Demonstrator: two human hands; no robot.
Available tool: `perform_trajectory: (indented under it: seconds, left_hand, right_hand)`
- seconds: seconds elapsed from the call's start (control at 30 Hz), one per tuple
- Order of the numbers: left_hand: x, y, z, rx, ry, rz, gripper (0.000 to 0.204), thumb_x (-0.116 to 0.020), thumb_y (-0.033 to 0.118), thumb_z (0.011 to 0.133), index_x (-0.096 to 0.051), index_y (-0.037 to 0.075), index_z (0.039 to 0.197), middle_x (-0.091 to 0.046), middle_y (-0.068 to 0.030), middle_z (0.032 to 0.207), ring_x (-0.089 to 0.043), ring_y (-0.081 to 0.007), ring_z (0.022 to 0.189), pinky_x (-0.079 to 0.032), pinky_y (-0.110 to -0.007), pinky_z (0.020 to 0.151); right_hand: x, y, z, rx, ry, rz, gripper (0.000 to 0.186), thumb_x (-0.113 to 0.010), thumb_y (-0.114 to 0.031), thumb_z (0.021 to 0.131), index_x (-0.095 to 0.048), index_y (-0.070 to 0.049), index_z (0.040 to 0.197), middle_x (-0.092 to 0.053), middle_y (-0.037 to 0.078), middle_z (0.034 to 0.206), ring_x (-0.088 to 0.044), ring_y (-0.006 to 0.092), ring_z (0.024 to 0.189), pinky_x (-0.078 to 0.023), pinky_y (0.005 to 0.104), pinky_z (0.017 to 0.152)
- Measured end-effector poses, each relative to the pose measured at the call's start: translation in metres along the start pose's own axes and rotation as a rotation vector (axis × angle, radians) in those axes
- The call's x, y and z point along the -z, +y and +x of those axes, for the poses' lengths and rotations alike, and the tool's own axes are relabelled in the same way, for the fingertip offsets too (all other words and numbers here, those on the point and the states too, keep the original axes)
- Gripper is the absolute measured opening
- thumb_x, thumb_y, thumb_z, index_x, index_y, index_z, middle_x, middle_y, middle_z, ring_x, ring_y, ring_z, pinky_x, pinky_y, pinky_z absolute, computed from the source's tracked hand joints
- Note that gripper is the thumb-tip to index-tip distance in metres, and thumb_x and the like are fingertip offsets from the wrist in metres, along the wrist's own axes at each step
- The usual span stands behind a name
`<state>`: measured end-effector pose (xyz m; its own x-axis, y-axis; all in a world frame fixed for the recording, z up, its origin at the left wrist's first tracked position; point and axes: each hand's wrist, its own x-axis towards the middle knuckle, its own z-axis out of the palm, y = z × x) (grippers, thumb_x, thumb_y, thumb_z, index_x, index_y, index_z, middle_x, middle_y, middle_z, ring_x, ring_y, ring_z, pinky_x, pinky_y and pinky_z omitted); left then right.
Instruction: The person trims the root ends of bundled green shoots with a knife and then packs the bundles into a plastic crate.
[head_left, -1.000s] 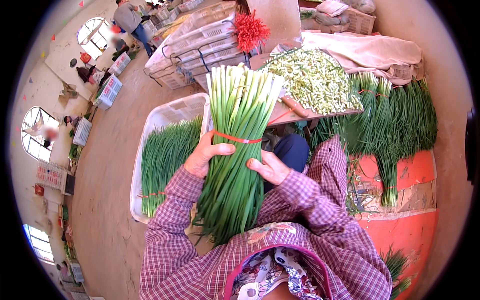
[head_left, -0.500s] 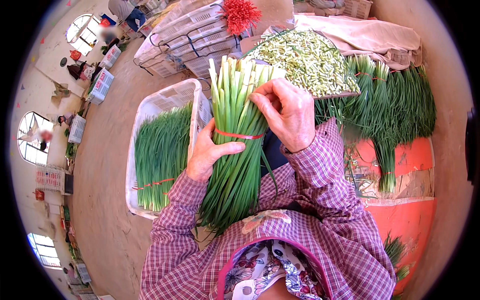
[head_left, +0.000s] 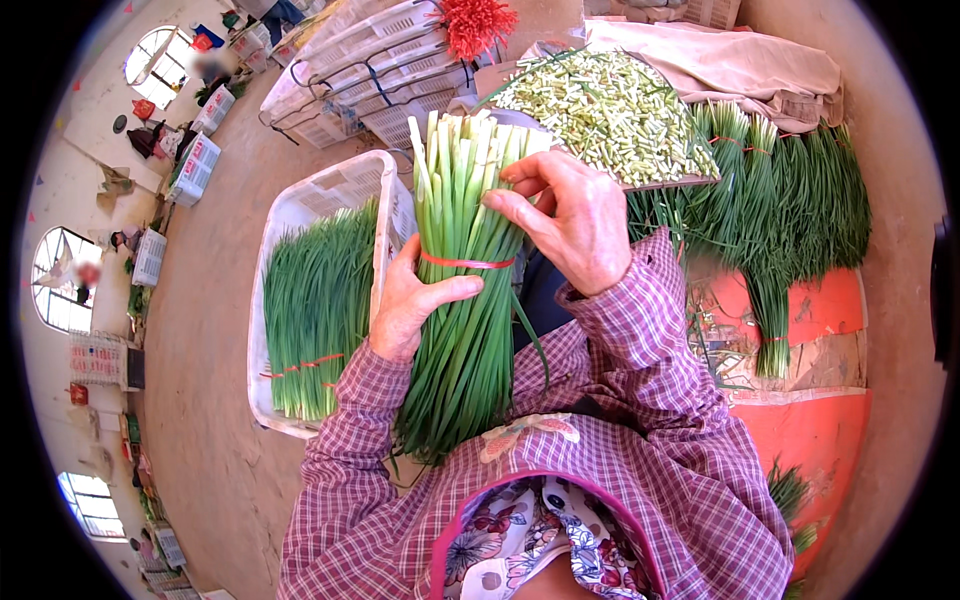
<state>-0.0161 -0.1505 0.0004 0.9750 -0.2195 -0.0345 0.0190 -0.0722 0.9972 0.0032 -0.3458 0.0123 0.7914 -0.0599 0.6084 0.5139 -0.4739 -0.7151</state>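
Observation:
A thick bunch of garlic chives (head_left: 455,340) stands upright before me, its pale cut ends up and its green leaves hanging toward my lap. A red band (head_left: 466,263) rings it below the pale stems. My left hand (head_left: 412,305) is wrapped around the bunch at the band, thumb across the front. Up at the right side of the pale stems, my right hand (head_left: 570,220) has its thumb and bent fingers closed in on the stalks. The fingertips press there; exactly which stalks they pinch is hard to tell.
Left of the bunch, a white plastic crate (head_left: 257,330) holds banded chives. Beyond my right hand, cut stem pieces (head_left: 605,115) fill a shallow box. More bunches (head_left: 800,200) lie at right beside a beige cloth (head_left: 715,65). Stacked crates (head_left: 370,85) stand behind; other people work far left.
The bunch and both hands sit slightly farther left in the picture. My right thumb and forefinger have parted a little and shifted along the pale stems; the left hand keeps its grip.

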Motion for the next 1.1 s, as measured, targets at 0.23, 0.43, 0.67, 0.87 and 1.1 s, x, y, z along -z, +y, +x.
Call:
perform_trajectory:
  seconds: [0.23, 0.43, 0.67, 0.87, 1.1]
  left_hand:
    - [0.007, -0.002, 0.001, -0.001, 0.039, 0.027, 0.066, -0.08, 0.014, 0.059, -0.049, -0.003, 0.116, -0.059, -0.0101, 0.106, -0.057, -0.0181, 0.097, -0.043, -0.03, 0.09]
    - [0.011, -0.008, 0.003, 0.0, 0.06, 0.043, 0.068, -0.08, 0.015, 0.059, -0.049, -0.003, 0.117, -0.06, -0.0105, 0.107, -0.057, -0.0182, 0.097, -0.043, -0.03, 0.089]
    - [0.004, -0.005, 0.001, 0.026, 0.039, 0.025, 0.067, -0.08, 0.012, 0.06, -0.047, -0.003, 0.116, -0.06, -0.0107, 0.106, -0.057, -0.0177, 0.098, -0.043, -0.03, 0.089]
    - [0.007, -0.012, 0.005, 0.002, 0.049, 0.045, 0.067, -0.08, 0.013, 0.06, -0.047, -0.003, 0.116, -0.059, -0.0107, 0.107, -0.056, -0.0183, 0.098, -0.043, -0.03, 0.089]
    - [-0.002, -0.01, 0.008, 0.027, 0.041, 0.038, 0.067, -0.081, 0.015, 0.059, -0.048, -0.004, 0.114, -0.059, -0.0106, 0.105, -0.057, -0.0183, 0.096, -0.044, -0.031, 0.088]
  right_hand:
    - [0.009, 0.0, -0.004, -0.076, -0.031, 0.466, 0.008, -0.062, -0.008, 0.081, -0.061, -0.001, 0.078, -0.057, 0.0, 0.064, -0.051, 0.0056, 0.055, -0.041, 0.0213, 0.05]
    - [0.036, 0.02, 0.007, -0.096, -0.021, 0.145, 0.013, -0.063, -0.012, 0.08, -0.061, -0.003, 0.089, -0.061, 0.001, 0.073, -0.06, 0.0079, 0.062, -0.047, 0.0233, 0.054]
    - [-0.009, 0.013, 0.021, 0.054, -0.035, -0.001, 0.021, -0.068, -0.023, 0.076, -0.062, -0.004, 0.081, -0.061, 0.005, 0.071, -0.058, 0.0196, 0.058, -0.047, 0.0331, 0.055]
    - [0.005, 0.015, 0.017, -0.081, -0.154, 0.442, 0.015, -0.061, -0.015, 0.082, -0.06, 0.0, 0.08, -0.059, 0.003, 0.071, -0.055, 0.0096, 0.061, -0.044, 0.0246, 0.055]
    - [0.034, 0.032, 0.006, -0.023, 0.048, 0.018, 0.014, -0.063, -0.01, 0.081, -0.062, -0.005, 0.094, -0.059, 0.003, 0.078, -0.055, 0.0125, 0.065, -0.046, 0.024, 0.058]
